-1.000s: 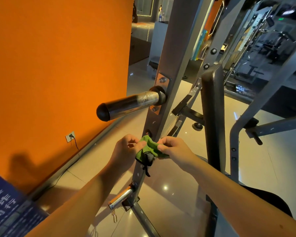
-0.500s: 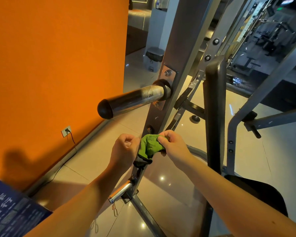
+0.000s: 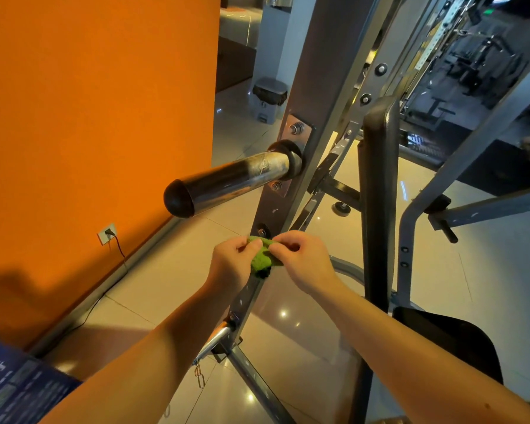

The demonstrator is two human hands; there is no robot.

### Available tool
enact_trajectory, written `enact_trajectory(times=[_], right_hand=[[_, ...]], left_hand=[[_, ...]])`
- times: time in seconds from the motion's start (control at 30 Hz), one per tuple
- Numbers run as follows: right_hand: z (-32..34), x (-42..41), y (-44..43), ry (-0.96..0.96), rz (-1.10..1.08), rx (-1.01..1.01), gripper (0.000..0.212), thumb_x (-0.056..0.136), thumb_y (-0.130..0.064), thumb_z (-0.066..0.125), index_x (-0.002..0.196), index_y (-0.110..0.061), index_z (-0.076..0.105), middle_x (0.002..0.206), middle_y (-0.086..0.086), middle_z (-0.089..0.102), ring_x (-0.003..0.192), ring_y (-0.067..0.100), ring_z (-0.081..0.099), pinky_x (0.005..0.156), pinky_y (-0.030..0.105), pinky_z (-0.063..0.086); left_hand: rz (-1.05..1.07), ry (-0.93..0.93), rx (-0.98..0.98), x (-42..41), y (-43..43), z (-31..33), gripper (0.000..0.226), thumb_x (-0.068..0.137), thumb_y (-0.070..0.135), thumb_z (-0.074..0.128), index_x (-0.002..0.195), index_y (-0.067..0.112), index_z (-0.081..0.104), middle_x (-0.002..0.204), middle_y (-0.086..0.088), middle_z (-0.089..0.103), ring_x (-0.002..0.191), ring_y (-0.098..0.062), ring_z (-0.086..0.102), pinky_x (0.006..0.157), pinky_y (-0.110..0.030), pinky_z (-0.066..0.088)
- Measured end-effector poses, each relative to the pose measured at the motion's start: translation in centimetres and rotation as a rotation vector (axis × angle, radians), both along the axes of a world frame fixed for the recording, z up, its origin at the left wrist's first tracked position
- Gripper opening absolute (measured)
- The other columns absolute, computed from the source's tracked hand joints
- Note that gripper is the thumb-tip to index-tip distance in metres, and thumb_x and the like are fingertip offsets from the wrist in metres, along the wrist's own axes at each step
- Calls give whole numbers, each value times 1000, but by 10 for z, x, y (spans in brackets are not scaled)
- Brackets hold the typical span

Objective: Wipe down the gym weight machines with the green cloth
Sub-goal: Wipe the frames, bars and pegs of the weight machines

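Orange wall (image 3: 89, 117) stands left. My left hand (image 3: 231, 266) and right hand (image 3: 305, 264) both pinch the bunched green cloth (image 3: 261, 261) before the machine's grey upright (image 3: 312, 87), covering its edges; the cut-off blue sign (image 3: 13, 390) is unreadable.

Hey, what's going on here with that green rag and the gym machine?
A person is partway through cleaning a weight machine. The left hand and the right hand both pinch a bunched-up green cloth between them, right in front of the machine's slanted grey upright. It sits just below the chrome weight peg that sticks out toward the orange wall. Whether the cloth actually touches the metal cannot be told from this view. The black padded backrest stands to the right, untouched.
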State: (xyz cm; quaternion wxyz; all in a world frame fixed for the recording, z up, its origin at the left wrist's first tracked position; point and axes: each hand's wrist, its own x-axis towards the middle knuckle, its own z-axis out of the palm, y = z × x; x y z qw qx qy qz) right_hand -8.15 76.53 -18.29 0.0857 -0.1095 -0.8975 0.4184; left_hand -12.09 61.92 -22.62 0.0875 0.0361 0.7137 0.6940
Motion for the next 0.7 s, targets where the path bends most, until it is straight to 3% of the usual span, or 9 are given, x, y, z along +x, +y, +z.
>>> enact_trajectory(times=[0.07, 0.1, 0.2, 0.3, 0.33, 0.4, 0.47, 0.6, 0.7], right_hand=[[11, -8, 9, 80, -106, -27, 30, 99, -28, 64, 128, -20, 67, 110, -16, 64, 99, 0, 62, 76, 8, 47], [17, -15, 15, 117, -162, -57, 38, 101, -27, 62, 138, -20, 60, 118, -13, 61, 105, 3, 61, 82, 9, 46], [26, -38, 25, 127, -215, -126, 54, 103, -29, 58, 155, -29, 41, 135, -10, 60, 117, 11, 62, 98, 33, 56], [24, -52, 24, 170, -163, -115, 52, 102, -28, 60, 152, -31, 45, 132, -10, 67, 117, 9, 63, 101, 40, 56], [24, -54, 23, 188, -166, -94, 51, 101, -28, 62, 150, -29, 49, 127, -11, 69, 112, 3, 64, 100, 36, 56], [22, -57, 23, 215, -186, -82, 48, 99, -26, 66, 146, -24, 55, 113, -19, 68, 95, -11, 61, 87, 14, 56], [21, -57, 20, 220, -205, -77, 52, 97, -24, 68, 147, -20, 53, 96, -29, 59, 87, -18, 58, 70, 0, 47], [15, -61, 21, 219, -208, -81, 47, 96, -26, 70, 140, -29, 57, 98, -24, 65, 92, -13, 61, 78, 4, 52], [11, -63, 27, 210, -198, -87, 52, 95, -30, 70, 144, -20, 56, 105, -10, 72, 98, 6, 66, 87, 18, 58]], left_hand=[[160, 43, 116, -11, 6, 15, 9, 98, 15, 66, 92, 18, 72, 86, 0, 71, 78, -4, 68, 68, -15, 51], [224, 58, 187, -16, 10, 25, 6, 97, 15, 68, 99, 19, 71, 94, 2, 72, 86, -6, 70, 72, -14, 52], [241, 42, 348, -26, 30, 49, 25, 96, 15, 70, 119, 22, 68, 111, 10, 70, 100, 2, 68, 77, -7, 52], [190, 19, 233, -37, 54, 45, 30, 97, 20, 68, 127, 22, 67, 120, 10, 68, 110, -3, 65, 80, -8, 52], [210, 29, 183, -40, 58, 39, 29, 97, 20, 67, 126, 20, 67, 121, 8, 68, 113, -8, 64, 88, -14, 52], [236, 28, 94, -43, 58, 24, 20, 98, 17, 65, 117, 19, 68, 120, 5, 66, 116, -15, 62, 103, -30, 52], [218, -10, 32, -41, 55, 15, 18, 99, 12, 63, 106, 28, 63, 110, 7, 65, 113, -20, 63, 104, -40, 52], [216, 35, 89, -44, 56, 22, 13, 97, 15, 67, 107, 23, 69, 105, 12, 67, 110, -11, 63, 94, -22, 50], [179, 89, 98, -48, 61, 28, 16, 96, 23, 69, 112, 27, 71, 110, 14, 68, 102, -1, 63, 84, -11, 50]])
